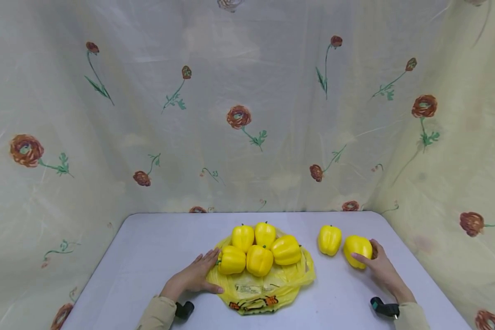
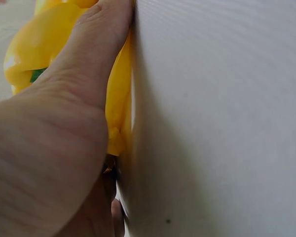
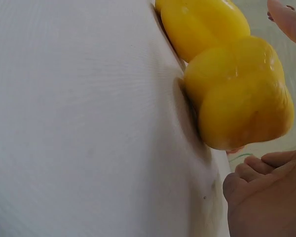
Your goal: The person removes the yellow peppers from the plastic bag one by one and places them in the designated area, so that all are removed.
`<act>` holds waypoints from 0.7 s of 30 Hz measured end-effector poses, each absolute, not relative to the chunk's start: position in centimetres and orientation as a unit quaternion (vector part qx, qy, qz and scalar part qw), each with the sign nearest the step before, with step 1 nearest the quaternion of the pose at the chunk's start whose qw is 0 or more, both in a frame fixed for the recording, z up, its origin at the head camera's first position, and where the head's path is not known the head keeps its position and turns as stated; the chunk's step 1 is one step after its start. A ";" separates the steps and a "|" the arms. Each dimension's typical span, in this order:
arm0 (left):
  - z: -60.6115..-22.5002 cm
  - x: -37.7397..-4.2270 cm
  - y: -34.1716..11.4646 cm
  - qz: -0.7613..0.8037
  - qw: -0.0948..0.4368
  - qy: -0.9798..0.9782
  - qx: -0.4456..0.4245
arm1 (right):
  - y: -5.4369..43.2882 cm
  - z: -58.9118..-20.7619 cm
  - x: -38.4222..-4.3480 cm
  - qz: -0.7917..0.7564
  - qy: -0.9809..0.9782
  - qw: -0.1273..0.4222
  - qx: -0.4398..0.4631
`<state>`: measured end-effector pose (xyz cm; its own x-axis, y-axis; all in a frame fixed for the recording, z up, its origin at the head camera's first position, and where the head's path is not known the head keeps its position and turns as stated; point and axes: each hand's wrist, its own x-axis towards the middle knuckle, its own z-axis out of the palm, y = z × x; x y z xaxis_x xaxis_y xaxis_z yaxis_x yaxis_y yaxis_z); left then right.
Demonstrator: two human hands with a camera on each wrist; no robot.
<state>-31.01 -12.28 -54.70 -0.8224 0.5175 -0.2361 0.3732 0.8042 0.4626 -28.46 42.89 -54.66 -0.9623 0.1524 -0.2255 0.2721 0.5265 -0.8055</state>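
Observation:
Several yellow bell peppers [image 1: 259,261] sit in a cluster on a yellow plastic bag [image 1: 247,298] lying on the table. My left hand [image 1: 195,273] rests at the bag's left edge, its fingers stretched out beside the leftmost pepper [image 1: 233,260]. In the left wrist view, the thumb side of the left hand [image 2: 64,123] hides part of the bag and peppers. My right hand [image 1: 383,266] is spread around the right-hand bell pepper [image 1: 357,251], thumb in front and fingers at its far side. In the right wrist view, thumb and fingers stand apart around that pepper [image 3: 241,94].
Another yellow bell pepper [image 1: 329,240] stands just left of the one by my right hand. The pale table [image 1: 156,243] is enclosed by a flower-printed curtain [image 1: 214,137] at the back and sides. Each wrist wears a small black camera [image 1: 384,307].

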 end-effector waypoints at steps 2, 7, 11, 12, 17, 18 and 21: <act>-54.8 -31.1 -12.3 0.202 0.179 0.933 0.238 | 43.0 -54.7 -28.5 -0.471 0.871 0.059 0.122; -54.8 -31.2 -12.3 0.197 0.180 0.935 0.232 | 43.1 -54.6 -28.6 -0.472 0.871 0.054 0.122; -54.7 -31.2 -12.3 0.194 0.178 0.936 0.235 | 43.2 -54.2 -28.6 -0.474 0.872 0.047 0.114; -54.7 -31.2 -12.3 0.194 0.178 0.936 0.236 | 43.2 -54.1 -28.6 -0.475 0.872 0.045 0.111; -54.7 -31.2 -12.3 0.194 0.179 0.935 0.239 | 43.0 -53.2 -28.1 -0.466 0.879 0.029 0.092; -54.7 -31.2 -12.3 0.194 0.179 0.935 0.238 | 42.9 -53.0 -28.1 -0.463 0.881 0.028 0.094; -54.8 -31.2 -12.3 0.196 0.179 0.934 0.237 | 42.6 -52.4 -28.0 -0.452 0.885 0.026 0.107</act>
